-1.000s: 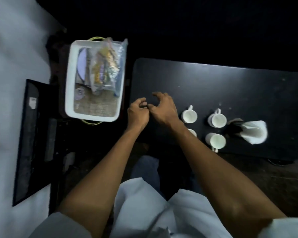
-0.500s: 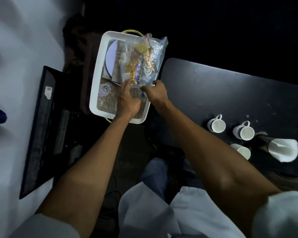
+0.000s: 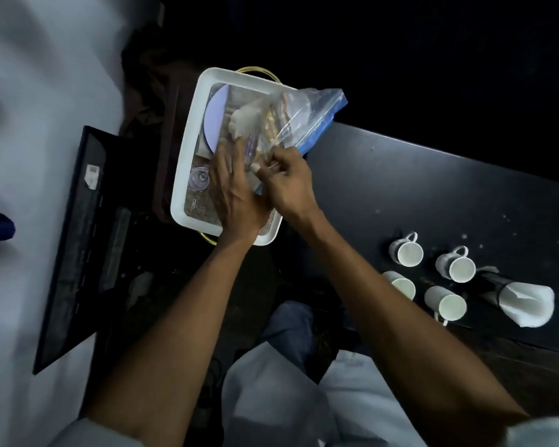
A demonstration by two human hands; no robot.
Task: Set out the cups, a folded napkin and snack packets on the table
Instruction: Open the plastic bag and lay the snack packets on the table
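A clear zip bag of snack packets (image 3: 291,119) lies across the far right corner of a white tray (image 3: 188,175). My left hand (image 3: 236,191) presses on the bag's near end, fingers spread. My right hand (image 3: 284,182) pinches the bag's near edge beside it. Several white cups (image 3: 407,251) stand in a cluster on the black table (image 3: 433,188) at the right. A folded white napkin (image 3: 526,303) sticks out of a dark holder next to the cups.
The tray also holds a pale round plate (image 3: 215,119), a small clear lid-like piece (image 3: 199,179) and a woven mat. A dark flat panel (image 3: 78,240) lies left of the tray on a pale floor. My knees are below the table edge.
Both hands left the table's near left corner and reached over to the tray, where they have taken hold of the snack bag. The bag has shifted toward the table.
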